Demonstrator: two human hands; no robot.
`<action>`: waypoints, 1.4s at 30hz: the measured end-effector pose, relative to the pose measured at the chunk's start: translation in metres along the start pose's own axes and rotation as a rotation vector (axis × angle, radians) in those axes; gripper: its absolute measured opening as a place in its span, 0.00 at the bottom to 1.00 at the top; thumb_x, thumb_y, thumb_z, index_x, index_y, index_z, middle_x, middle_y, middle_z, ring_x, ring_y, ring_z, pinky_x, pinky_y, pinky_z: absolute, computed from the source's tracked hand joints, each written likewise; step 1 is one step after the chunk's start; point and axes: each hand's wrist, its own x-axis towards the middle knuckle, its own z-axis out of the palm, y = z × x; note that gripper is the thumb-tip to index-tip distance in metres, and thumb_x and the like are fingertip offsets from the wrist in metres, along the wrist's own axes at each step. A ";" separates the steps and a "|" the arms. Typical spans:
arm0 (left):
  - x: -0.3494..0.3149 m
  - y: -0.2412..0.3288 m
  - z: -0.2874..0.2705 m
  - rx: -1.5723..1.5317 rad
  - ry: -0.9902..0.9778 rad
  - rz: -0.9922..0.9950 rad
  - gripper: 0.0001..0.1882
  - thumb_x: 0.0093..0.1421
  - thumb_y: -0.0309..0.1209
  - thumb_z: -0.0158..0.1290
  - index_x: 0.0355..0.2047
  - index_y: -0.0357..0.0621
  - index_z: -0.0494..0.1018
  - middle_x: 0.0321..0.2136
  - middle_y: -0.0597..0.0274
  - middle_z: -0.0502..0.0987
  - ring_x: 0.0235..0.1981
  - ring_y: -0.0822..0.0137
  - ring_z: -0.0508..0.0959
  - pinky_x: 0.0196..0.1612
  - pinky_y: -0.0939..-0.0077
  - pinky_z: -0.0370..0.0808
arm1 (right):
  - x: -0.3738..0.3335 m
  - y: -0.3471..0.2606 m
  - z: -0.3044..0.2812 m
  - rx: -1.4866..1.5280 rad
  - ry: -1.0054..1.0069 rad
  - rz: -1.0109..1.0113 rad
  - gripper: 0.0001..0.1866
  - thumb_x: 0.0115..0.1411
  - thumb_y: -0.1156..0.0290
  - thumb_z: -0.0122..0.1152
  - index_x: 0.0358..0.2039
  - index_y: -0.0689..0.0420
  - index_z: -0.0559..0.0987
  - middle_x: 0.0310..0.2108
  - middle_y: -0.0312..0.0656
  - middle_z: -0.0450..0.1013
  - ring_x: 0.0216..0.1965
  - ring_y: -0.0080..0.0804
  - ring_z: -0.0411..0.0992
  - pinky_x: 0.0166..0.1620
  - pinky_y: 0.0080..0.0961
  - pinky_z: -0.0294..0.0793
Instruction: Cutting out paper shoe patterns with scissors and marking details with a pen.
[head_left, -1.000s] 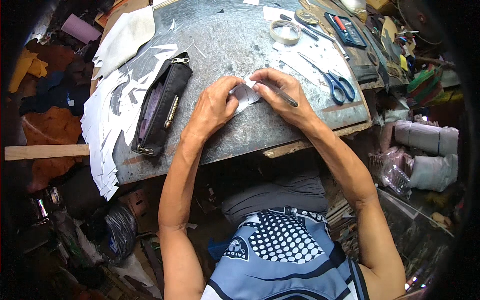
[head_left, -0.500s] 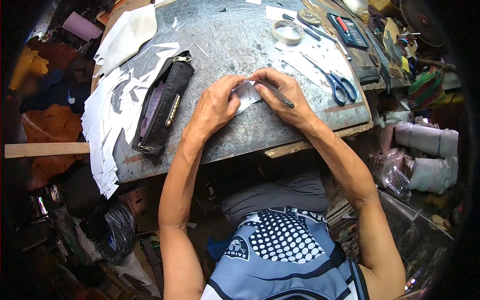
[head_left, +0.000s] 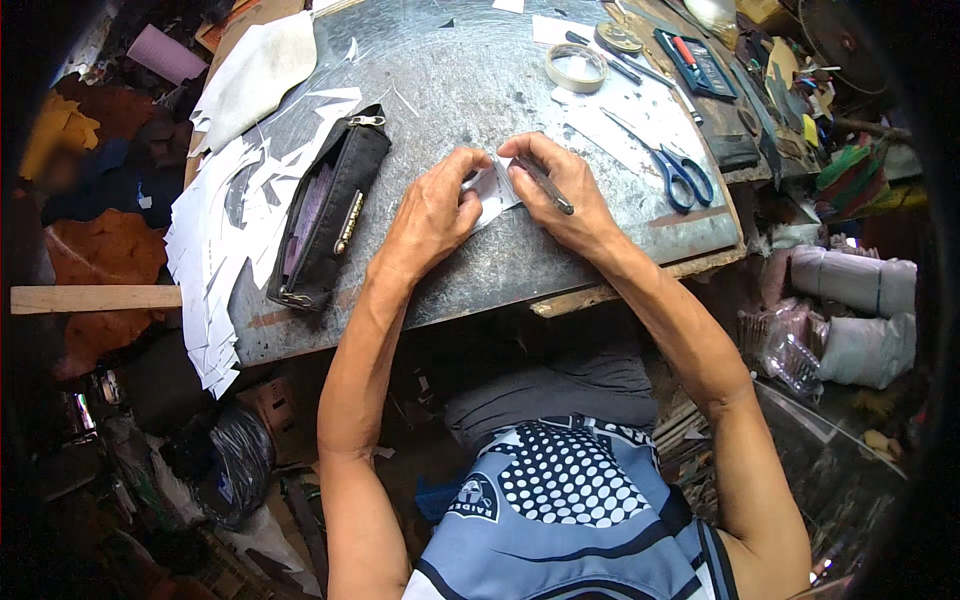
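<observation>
1. Small white paper [head_left: 492, 205], one piece, apparently bent: upper centre of the frame, between both hands, over the near part of the desk [head_left: 440, 105].
2. Step in hand, as judged: shaping or lining up the paper with the fingers; the pen does not appear to be writing.
3. Next move, as judged: calls for an even pinch from both sides, the pen kept clear of the paper.
4. Left hand [head_left: 432, 205]: grip narrow, closed on the paper's left side; back of hand upward, fingers curled, forearm rising from the lower centre-left.
5. Right hand [head_left: 565, 195]: grip narrow, fingertips at the paper's upper right, with a dark pen [head_left: 549, 190] lodged in the hand, one end slanting toward the lower right. Exact fingertip contact: cannot tell.
6. Arms: both elbows bent outward, hands close together, fingertips nearly meeting.
7. Nearby: black pouch [head_left: 365, 175], centre-left; blue-handled scissors [head_left: 676, 172], upper right.
</observation>
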 end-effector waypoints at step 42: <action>0.003 -0.003 -0.001 0.011 -0.071 0.007 0.07 0.52 0.17 0.51 0.33 0.35 0.71 0.43 0.49 0.78 0.46 0.51 0.80 0.48 0.64 0.76 | 0.002 0.001 -0.026 0.179 0.067 0.026 0.13 0.67 0.72 0.55 0.47 0.63 0.81 0.41 0.47 0.80 0.40 0.28 0.77 0.44 0.25 0.76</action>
